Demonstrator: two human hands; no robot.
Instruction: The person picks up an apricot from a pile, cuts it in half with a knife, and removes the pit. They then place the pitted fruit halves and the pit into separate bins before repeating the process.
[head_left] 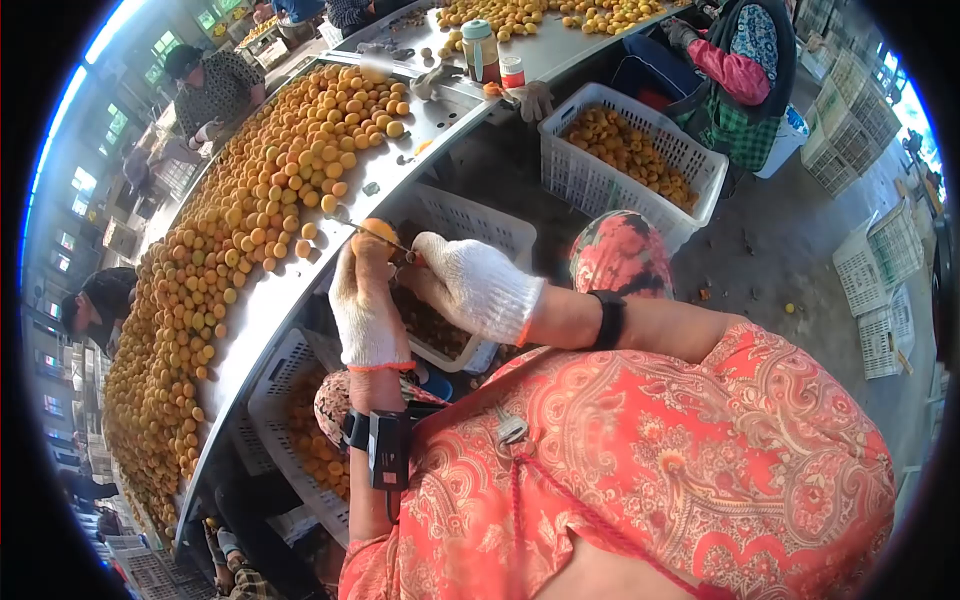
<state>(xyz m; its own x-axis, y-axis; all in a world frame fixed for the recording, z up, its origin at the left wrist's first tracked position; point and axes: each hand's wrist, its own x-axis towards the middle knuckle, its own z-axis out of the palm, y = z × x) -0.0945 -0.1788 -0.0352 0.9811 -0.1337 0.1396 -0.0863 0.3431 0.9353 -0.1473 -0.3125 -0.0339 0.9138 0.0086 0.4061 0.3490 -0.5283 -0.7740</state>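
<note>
My left hand [368,310], in a white knit glove with bare fingertips, is closed around an apricot [378,231] just past the table's edge. In my right hand [482,285], gloved the same way, is a small thin-bladed knife [392,240], which lies across the fruit. Much of its handle is hidden by my fingers. Below both hands stands a white plastic crate [470,215], with a tub of dark bits [435,330] partly covered by my gloves.
A metal table [262,318] curves along my left, heaped with apricots [270,170]. Crates of halved fruit stand at the right [628,150] and beneath the table [318,430]. A bottle [481,52] is at the back. Co-workers [212,90] sit across and at upper right [745,80].
</note>
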